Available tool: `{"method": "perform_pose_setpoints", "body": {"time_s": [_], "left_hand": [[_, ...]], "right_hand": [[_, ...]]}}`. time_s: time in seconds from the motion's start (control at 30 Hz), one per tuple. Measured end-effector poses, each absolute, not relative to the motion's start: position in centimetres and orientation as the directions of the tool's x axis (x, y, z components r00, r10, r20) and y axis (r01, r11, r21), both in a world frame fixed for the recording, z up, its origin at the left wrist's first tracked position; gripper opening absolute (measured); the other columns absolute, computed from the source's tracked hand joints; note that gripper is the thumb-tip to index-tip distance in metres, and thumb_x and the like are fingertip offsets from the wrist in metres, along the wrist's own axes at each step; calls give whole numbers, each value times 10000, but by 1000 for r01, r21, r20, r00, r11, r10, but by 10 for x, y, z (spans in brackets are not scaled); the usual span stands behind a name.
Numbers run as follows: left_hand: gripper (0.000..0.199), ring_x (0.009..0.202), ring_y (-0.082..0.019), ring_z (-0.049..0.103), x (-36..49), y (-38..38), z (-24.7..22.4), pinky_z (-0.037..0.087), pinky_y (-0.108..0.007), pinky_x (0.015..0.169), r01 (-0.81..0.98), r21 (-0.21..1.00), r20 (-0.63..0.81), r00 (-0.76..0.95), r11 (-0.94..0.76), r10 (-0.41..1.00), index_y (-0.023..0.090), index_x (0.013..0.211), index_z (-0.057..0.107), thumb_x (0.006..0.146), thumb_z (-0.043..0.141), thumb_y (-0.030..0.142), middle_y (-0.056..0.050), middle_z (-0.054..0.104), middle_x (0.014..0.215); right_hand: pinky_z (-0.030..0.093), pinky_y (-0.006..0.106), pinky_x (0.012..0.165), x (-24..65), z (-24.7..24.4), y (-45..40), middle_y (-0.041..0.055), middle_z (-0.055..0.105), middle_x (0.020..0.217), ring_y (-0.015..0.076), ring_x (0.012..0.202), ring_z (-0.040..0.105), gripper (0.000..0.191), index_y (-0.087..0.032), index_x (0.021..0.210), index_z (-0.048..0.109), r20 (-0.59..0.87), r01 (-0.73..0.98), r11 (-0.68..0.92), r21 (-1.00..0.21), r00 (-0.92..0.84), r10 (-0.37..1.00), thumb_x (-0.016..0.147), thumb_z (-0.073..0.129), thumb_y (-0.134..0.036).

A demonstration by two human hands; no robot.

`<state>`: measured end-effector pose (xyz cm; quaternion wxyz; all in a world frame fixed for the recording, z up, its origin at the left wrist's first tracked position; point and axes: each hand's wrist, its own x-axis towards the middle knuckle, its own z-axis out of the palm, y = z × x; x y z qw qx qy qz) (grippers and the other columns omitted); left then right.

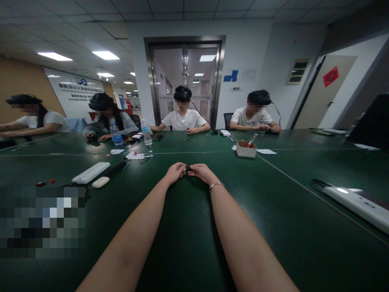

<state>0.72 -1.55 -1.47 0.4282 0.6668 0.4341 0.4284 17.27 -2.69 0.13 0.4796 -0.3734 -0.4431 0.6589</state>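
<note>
Both my arms reach forward over the green table (185, 227). My left hand (175, 172) is closed in a pinch on a small shiny metal piece (184, 171). A small black piece (190, 169) sits between the fingertips of my right hand (203, 172), which is also closed and wears a silver bracelet (216, 185) at the wrist. The two pieces are very close together; whether they touch or form one object I cannot make out. Fingers cover most of both.
Left of my arms lie a white power bank (91, 173) and a cream oval case (100, 182). Ahead stand water bottles (146, 133) and a small open box (246, 149). A white device (355, 202) lies at right. Several people wearing headsets sit across the table.
</note>
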Motion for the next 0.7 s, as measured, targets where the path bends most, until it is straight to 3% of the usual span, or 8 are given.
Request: {"method": "perform_pose_setpoints", "body": {"time_s": [0.1, 0.2, 0.37, 0.7], "left_hand": [[272, 494, -69, 499, 8, -14, -15, 414, -190, 495, 230, 944, 176, 253, -236, 951, 124, 970, 578, 832, 482, 338, -1, 568, 601], [276, 534, -74, 533, 9, -14, -14, 435, -197, 516, 217, 959, 135, 215, -182, 967, 126, 943, 583, 850, 445, 346, -30, 596, 689], [307, 596, -67, 551, 7, -19, -11, 462, -210, 560, 213, 951, 180, 216, -226, 960, 150, 1011, 575, 735, 627, 276, -53, 601, 883], [231, 532, -72, 510, 8, -18, -11, 434, -206, 526, 224, 948, 172, 232, -224, 958, 131, 953, 591, 812, 521, 300, -13, 577, 676]], "right_hand": [[563, 238, 608, 173, 2, -27, 75, 635, 625, 129, 567, 640, 73, -51, 684, 614, -64, -302, -145, -942, -260, 963, 757, 614, -49], [564, 250, 621, 173, 3, -29, 80, 635, 639, 137, 582, 645, 65, -49, 687, 612, -61, -308, -139, -941, -248, 967, 752, 617, -45], [559, 242, 602, 172, 5, -31, 71, 623, 617, 131, 552, 636, 84, -55, 673, 606, -73, -304, -142, -942, -228, 971, 754, 607, -34], [565, 239, 592, 172, 4, -30, 71, 626, 616, 131, 554, 637, 82, -57, 675, 608, -71, -309, -149, -939, -249, 966, 754, 611, -35]]}}
